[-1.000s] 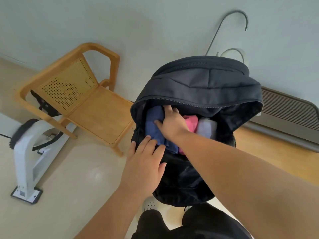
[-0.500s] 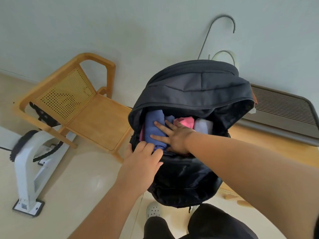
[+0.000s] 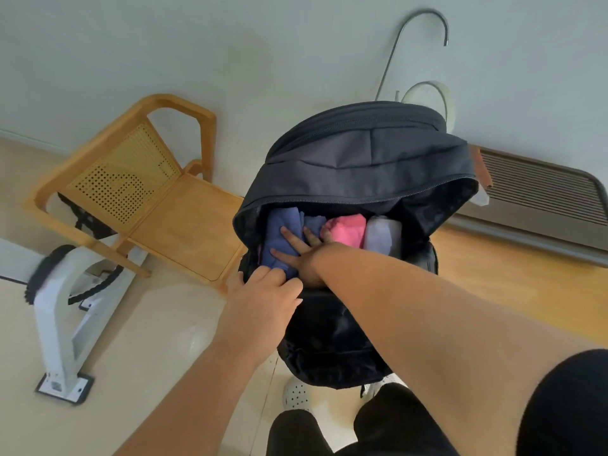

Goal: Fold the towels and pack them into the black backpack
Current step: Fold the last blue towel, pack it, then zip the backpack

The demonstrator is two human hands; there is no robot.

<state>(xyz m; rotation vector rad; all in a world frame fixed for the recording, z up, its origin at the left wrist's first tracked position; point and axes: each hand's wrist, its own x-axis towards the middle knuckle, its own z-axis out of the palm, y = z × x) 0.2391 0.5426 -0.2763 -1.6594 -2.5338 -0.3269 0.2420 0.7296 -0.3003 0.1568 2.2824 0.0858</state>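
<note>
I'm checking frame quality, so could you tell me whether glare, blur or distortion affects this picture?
Head view: wide-angle distortion slants the chair and wall; soft glare on the floor; backpack and blue towel look sharp, its interior dim.

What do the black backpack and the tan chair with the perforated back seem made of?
Black backpack: probably matte woven synthetic fabric; it folds softly along its zip. Tan chair: apparently satin-finished wood; its perforated back looks like cane, possibly plastic.

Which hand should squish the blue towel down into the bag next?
Right hand: its spread fingers lie flat on the blue towel inside the black backpack. The left hand grips the front rim, probably steadying it.
</note>
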